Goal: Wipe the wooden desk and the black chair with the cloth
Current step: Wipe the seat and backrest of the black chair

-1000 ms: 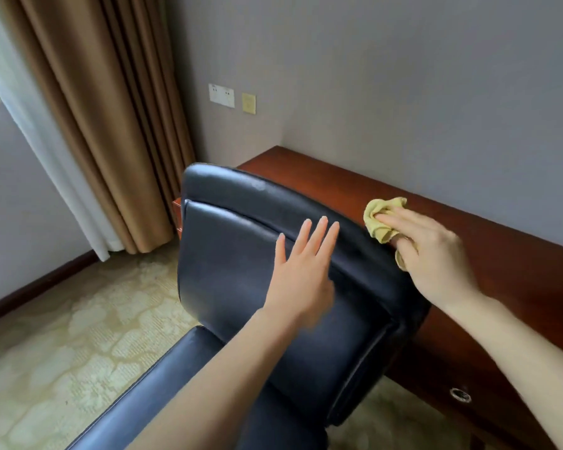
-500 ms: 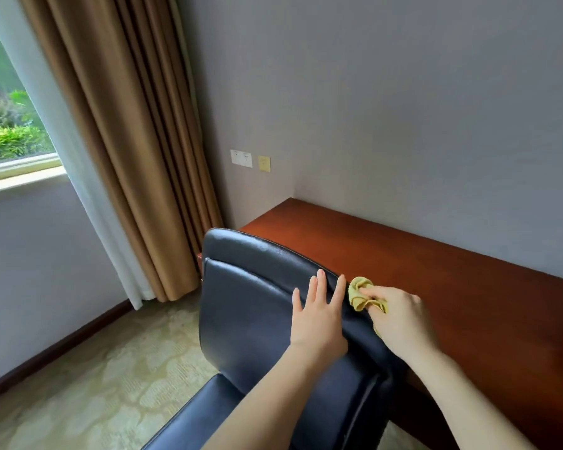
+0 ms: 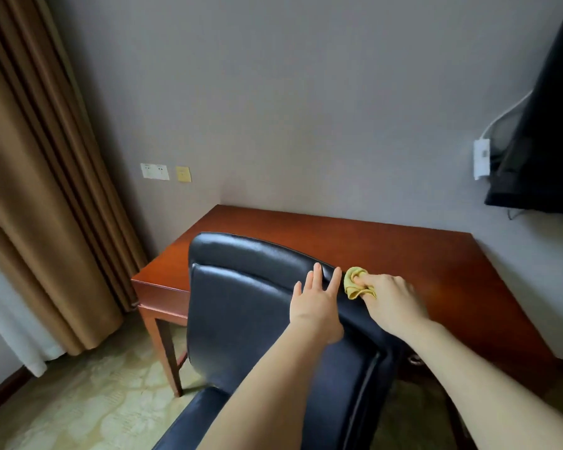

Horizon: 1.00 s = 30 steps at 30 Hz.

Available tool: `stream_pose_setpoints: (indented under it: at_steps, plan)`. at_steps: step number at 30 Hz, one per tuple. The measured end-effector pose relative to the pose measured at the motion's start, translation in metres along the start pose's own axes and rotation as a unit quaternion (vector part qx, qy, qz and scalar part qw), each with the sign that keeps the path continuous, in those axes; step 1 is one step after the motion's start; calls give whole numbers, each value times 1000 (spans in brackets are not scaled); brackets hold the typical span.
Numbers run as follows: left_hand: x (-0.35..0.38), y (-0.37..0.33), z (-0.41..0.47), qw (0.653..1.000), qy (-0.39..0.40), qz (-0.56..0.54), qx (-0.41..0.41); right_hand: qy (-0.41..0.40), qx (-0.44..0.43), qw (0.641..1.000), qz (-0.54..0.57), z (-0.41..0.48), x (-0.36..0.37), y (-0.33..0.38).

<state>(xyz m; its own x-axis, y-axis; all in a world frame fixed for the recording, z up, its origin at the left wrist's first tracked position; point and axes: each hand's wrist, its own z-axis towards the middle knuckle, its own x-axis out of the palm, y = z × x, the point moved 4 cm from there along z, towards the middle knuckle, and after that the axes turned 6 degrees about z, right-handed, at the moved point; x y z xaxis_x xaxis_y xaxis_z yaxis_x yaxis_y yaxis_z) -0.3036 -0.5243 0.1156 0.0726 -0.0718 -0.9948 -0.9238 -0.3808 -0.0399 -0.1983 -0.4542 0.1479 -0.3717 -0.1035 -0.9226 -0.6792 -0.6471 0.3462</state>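
Observation:
The black leather chair (image 3: 241, 306) stands in front of the reddish wooden desk (image 3: 387, 254), its backrest towards the desk. My left hand (image 3: 317, 303) lies flat with straight fingers on the upper front of the backrest. My right hand (image 3: 392, 300) grips a crumpled yellow cloth (image 3: 355, 282) and holds it against the top right edge of the backrest, right beside my left fingertips. Part of the cloth is hidden under my fingers.
Brown curtains (image 3: 46, 190) hang at the left over a white sheer. Wall sockets (image 3: 155, 171) sit low on the grey wall. A black screen (image 3: 546, 131) with a white cable and socket hangs at the right. Patterned carpet (image 3: 78, 401) covers the floor.
The camera has swung to the right and pulled back, so the whole desk and the screen show. My right hand with the cloth stays at the backrest's top edge, close to my left fingers.

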Motion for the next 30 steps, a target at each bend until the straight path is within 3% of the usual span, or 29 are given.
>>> stream_pose_setpoints:
  at_steps: [8,18,22,26,30]
  plan:
    - [12,-43,-52,989,-2,-71,132,-56,92,993,-49,-98,-19,-13]
    - [29,-93,-166,961,-21,-139,237,-54,46,995,-63,-253,-42,-11]
    - [34,-91,-220,949,-24,-163,270,-35,20,999,2,-309,-42,-3]
    - [35,-85,-275,936,-8,-171,307,-24,35,983,179,-344,-51,-8]
    - [31,-71,-324,926,27,-171,337,-124,69,955,260,-349,-67,-15]
